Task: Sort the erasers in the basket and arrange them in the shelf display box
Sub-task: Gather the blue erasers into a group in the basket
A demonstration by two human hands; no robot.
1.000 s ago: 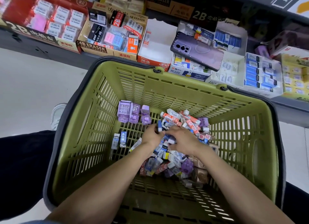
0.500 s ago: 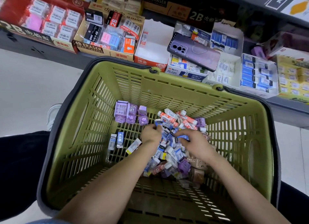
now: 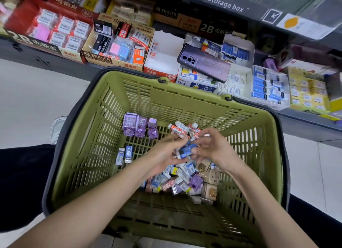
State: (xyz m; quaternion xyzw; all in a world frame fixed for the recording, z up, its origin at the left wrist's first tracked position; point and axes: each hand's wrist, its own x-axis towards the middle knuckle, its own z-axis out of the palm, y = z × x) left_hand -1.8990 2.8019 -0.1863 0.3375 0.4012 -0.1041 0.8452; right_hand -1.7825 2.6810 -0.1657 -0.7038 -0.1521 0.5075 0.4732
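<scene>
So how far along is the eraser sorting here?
Early. Done: purple erasers grouped at the far end of the basket, two blue-white erasers set aside. In hand: left hand and right hand grip blue erasers above the mixed pile. Left: that pile, unsorted, and moving everything to the shelf display boxes.

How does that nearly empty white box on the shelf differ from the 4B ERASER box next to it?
The 4B ERASER box is tan and crowded with mixed packs; the white box has an orange front and shows only one eraser, against its left wall. Both are open cardboard display boxes, side by side behind the basket.
</scene>
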